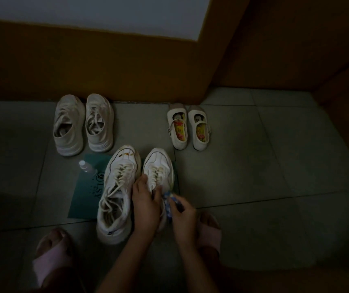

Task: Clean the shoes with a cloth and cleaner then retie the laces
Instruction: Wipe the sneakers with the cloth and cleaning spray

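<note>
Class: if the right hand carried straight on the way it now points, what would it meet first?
Likely the white sneaker that the left hand grips; the right hand, pinching a blue patterned cloth, points at its side. Depth is unclear.

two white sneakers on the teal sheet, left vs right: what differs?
The left sneaker has brownish stains on its toe; the right sneaker has a cleaner-looking toe.
The left sneaker lies untouched; the right sneaker is held by the left hand while the right hand holds a blue-patterned cloth at its side.
The left sneaker's opening shows; the right sneaker's is hidden under the hands.
Both: white, laced, toes toward the wall.
</note>
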`<state>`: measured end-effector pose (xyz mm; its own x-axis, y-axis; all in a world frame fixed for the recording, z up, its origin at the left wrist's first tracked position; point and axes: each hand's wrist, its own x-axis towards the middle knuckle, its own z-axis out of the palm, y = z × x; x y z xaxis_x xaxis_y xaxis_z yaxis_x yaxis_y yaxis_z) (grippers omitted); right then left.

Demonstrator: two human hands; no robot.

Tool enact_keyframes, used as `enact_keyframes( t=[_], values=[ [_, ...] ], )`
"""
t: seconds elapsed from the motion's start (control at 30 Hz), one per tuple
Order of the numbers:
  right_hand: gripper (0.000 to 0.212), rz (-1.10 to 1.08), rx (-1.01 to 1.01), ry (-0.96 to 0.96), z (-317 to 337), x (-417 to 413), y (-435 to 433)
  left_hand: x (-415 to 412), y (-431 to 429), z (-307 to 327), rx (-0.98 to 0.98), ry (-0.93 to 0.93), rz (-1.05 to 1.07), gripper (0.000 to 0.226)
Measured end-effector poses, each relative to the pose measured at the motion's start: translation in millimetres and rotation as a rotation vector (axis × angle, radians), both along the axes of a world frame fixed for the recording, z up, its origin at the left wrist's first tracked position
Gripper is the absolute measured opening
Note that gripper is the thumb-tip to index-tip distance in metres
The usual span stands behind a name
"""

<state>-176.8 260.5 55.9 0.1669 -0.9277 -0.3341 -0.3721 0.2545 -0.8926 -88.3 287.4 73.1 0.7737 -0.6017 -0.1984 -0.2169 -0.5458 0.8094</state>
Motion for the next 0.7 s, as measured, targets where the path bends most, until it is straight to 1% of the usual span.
enact_keyframes(
  t=[0.07,0.13,0.2,0.23,0.27,0.33,0.4,0.47,0.7],
  values=[
    [0.008,-0.026,0.054,-0.017,0,-3,-4,0,0,0,0.002,-0.005,0.002,0.049],
    [0.011,-0.087,0.067,-0.074,2,1,-23,1,1,1,0.0,-0.001,0.001,0.049],
    [0.029,-0.139,0.004,-0.094,8,13,-52,1,1,1,-0.01,-0.002,0.001,0.049],
    [0.037,-0.12,-0.024,-0.079,13,22,-66,0,1,1,-0.011,-0.002,0.001,0.05],
    [0.039,-0.07,-0.039,-0.063,15,31,-76,0,0,1,-0.01,-0.002,0.002,0.05],
    [0.033,0.061,-0.048,-0.024,13,48,-82,0,-1,1,-0.003,-0.003,0.009,0.05],
    [0.028,0.131,-0.091,0.03,11,53,-72,1,-1,1,0.001,-0.008,0.017,0.05],
    [0.026,0.131,-0.143,0.043,8,46,-59,1,0,0,-0.005,-0.009,0.021,0.049],
    [0.026,0.156,-0.135,0.012,11,14,-12,-1,-1,2,-0.037,0.003,0.03,0.046]
  ],
)
